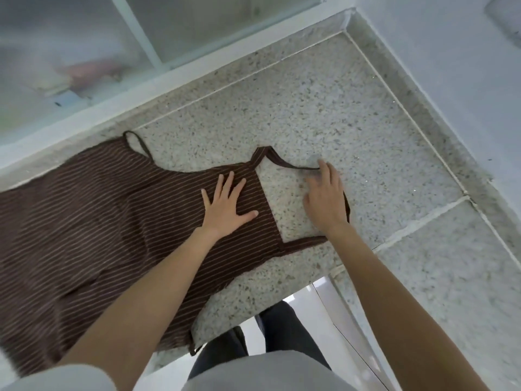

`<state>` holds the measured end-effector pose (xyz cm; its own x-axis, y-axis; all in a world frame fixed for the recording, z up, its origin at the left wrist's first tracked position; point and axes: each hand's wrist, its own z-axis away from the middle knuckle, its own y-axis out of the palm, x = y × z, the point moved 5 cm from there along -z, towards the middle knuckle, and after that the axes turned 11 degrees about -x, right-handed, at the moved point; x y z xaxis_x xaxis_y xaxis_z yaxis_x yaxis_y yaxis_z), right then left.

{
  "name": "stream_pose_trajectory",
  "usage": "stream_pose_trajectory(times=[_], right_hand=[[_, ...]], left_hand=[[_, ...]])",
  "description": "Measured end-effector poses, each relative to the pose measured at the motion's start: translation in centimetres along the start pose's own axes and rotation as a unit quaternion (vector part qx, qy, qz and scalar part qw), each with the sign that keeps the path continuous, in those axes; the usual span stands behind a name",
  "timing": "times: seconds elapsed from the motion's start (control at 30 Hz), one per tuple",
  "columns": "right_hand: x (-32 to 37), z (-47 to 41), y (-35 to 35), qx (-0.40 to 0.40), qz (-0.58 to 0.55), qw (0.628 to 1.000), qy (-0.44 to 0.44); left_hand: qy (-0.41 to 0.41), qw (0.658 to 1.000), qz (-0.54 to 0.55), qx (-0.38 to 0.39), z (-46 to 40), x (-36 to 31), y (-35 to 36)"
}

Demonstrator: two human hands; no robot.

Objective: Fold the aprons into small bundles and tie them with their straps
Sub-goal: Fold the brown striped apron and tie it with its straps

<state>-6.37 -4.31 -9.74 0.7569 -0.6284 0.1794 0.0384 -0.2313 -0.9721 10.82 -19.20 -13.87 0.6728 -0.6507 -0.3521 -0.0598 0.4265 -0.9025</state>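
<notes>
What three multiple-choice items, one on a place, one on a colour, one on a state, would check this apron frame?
1. Where does the left hand rest?
A. on the apron's bib
B. on the window sill
C. on the bare counter

2. What colour is the apron?
A. plain blue
B. brown with thin pale stripes
C. white

3. How does the apron lie?
A. tied in a bundle
B. spread flat on the speckled counter
C. hanging from a hook

Key: 1 A, its flat palm presses the bib beside the neck loop; 2 B, the stripes run across the brown cloth; 3 B, no fold is made yet, while the right hand reaches the loop.
</notes>
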Motion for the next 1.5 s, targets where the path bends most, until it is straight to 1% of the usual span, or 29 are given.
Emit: stream_pose_trajectory(times=[0.07,0.13,0.2,0.23,0.27,0.33,0.4,0.5,0.53,0.6,0.7,0.77,0.83,0.93,0.97,1.07,1.1,1.2,1.27,1.3,1.33,1.4,1.43,1.47,1.5], right_hand=[[2.4,1.4,-0.3,0.002,-0.039,0.998,-0.043],[5.5,3.4,-0.6,0.003,-0.091,0.993,-0.08],[9.3,5.5,-0.8,0.002,-0.159,0.98,-0.117],[10.8,6.3,-0.9,0.008,-0.189,0.973,-0.134],[14.2,8.0,-0.9,0.022,-0.219,0.96,-0.171],[16.4,9.5,-0.7,0.055,-0.236,0.948,-0.206],[21.7,12.8,-0.5,0.085,-0.259,0.921,-0.277],[26.8,17.3,-0.4,0.149,-0.29,0.891,-0.315],[28.3,19.0,-0.2,0.169,-0.285,0.886,-0.323],[30.1,21.8,0.8,0.185,-0.228,0.895,-0.336],[30.8,24.4,2.7,0.183,-0.076,0.928,-0.315],[30.2,24.9,3.1,0.169,-0.035,0.943,-0.285],[30.6,25.1,2.8,0.131,-0.047,0.954,-0.264],[30.9,23.8,1.0,0.113,-0.147,0.964,-0.192],[31.0,23.2,0.3,0.109,-0.161,0.966,-0.172],[31.1,21.1,-1.5,0.073,-0.155,0.972,-0.159],[31.2,20.3,-2.2,0.063,-0.154,0.973,-0.159],[31.8,18.5,-3.3,0.048,-0.159,0.972,-0.167],[31.6,17.0,-3.3,0.05,-0.149,0.974,-0.165],[31.4,16.3,-2.9,0.059,-0.136,0.976,-0.161],[31.0,15.8,-2.3,0.075,-0.122,0.978,-0.151],[30.1,15.0,-1.1,0.102,-0.101,0.981,-0.13],[29.7,14.8,-0.5,0.109,-0.096,0.981,-0.125],[29.4,14.8,0.0,0.115,-0.096,0.981,-0.121],[29.1,14.9,0.5,0.122,-0.096,0.981,-0.12]], left_hand=[[0.028,0.997,0.074,-0.027,0.2,0.3,-1.1],[0.043,0.986,0.144,-0.075,1.4,1.3,-3.2],[0.02,0.977,0.176,-0.116,3.9,3.5,-5.3],[0.01,0.974,0.182,-0.132,4.9,4.3,-6.0],[-0.015,0.971,0.182,-0.156,8.1,6.8,-7.3],[-0.032,0.965,0.185,-0.181,10.6,8.3,-8.0],[-0.069,0.958,0.172,-0.219,16.4,12.6,-9.0],[-0.126,0.948,0.172,-0.235,23.4,17.5,-8.5],[-0.138,0.947,0.169,-0.237,26.0,18.9,-8.2],[-0.135,0.952,0.128,-0.243,30.2,21.0,-7.3],[-0.097,0.968,0.035,-0.228,34.7,23.1,-5.3],[-0.062,0.969,-0.008,-0.24,36.2,23.2,-4.6],[-0.046,0.962,-0.018,-0.269,37.7,23.4,-4.5],[-0.07,0.965,-0.001,-0.254,38.4,23.9,-3.8],[-0.075,0.965,0.006,-0.25,38.6,24.4,-3.6],[-0.053,0.964,0.013,-0.259,38.7,25.5,-3.7],[-0.051,0.969,0.01,-0.243,38.5,25.7,-3.8],[-0.081,0.989,-0.033,-0.121,38.3,25.8,-2.9],[-0.096,0.988,-0.085,-0.086,38.0,25.7,-2.5],[-0.093,0.987,-0.096,-0.094,37.7,25.7,-2.4],[-0.08,0.984,-0.1,-0.121,37.3,25.7,-2.6],[-0.069,0.975,-0.078,-0.195,36.9,26.0,-3.8],[-0.097,0.972,-0.043,-0.211,36.8,26.7,-4.6],[-0.141,0.968,0.004,-0.209,36.7,27.6,-5.3],[-0.185,0.963,0.045,-0.19,36.6,28.5,-6.0]])
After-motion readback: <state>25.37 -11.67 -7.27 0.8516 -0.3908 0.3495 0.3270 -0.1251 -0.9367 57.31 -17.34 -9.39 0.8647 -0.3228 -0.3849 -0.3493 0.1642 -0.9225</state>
